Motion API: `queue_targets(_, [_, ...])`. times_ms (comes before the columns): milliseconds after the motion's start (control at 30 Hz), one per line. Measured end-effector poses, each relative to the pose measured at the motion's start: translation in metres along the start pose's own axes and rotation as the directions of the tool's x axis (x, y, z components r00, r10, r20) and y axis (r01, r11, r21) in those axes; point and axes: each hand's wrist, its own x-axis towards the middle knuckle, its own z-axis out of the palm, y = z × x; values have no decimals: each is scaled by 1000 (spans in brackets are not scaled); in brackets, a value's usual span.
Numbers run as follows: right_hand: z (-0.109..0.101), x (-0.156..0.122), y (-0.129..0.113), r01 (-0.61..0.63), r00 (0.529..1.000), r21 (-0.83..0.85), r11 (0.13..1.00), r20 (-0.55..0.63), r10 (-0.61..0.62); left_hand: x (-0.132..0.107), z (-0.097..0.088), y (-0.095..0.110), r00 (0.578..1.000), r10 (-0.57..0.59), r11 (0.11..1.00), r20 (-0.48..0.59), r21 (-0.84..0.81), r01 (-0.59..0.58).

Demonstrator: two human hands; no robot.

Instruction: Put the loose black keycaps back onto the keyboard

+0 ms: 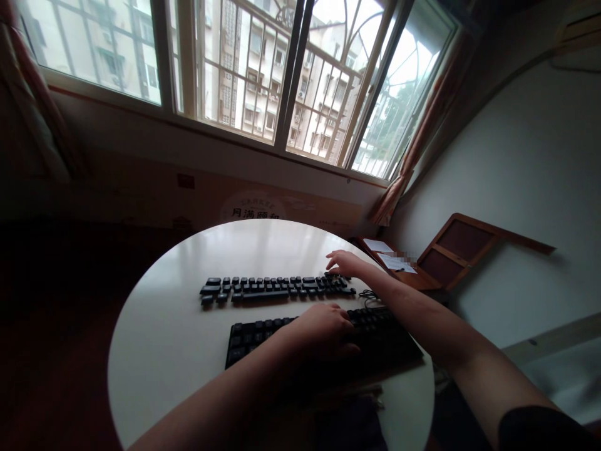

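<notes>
Two black keyboards lie on a round white table point(164, 338). My left hand point(323, 329) rests palm down on the near keyboard point(263, 335), fingers spread flat over its keys. My right hand point(345, 262) reaches out to the right end of the far keyboard point(272, 289), fingers stretched and touching its edge keys. Neither hand holds anything. A thin black cable point(369, 295) runs between the two keyboards on the right.
A barred window point(263, 75) fills the wall behind the table. A wooden board point(464, 247) with papers point(394, 260) leans by the right wall. A cardboard box with printed characters point(256, 210) stands behind the table. The floor at left is dark.
</notes>
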Motion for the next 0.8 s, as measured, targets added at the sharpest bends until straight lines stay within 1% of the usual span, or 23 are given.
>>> queue_targets(167, [4,5,-3,8,1000,16,1000,12,-9,0,-1,1,999,-26,1000,37,0,26])
queue_targets(300, [3,8,-9,18,1000,17,1000,-25,-17,0,-3,2,999,-26,1000,39,-6,27])
queue_targets(533, [-2,11,-20,126,988,12,992,-87,-124,0,-3,2,999,-20,999,26,-26,21])
queue_targets(633, [-8,13,-22,151,981,28,988,-131,-146,0,-3,1,1000,-9,999,11,-38,10])
queue_targets(700, [-17,9,-23,156,973,48,987,-177,-145,0,-4,0,1000,-4,999,6,-48,4])
queue_targets(800, [-35,-13,-23,163,963,83,983,-230,-141,-1,-6,0,1000,0,999,15,-52,0])
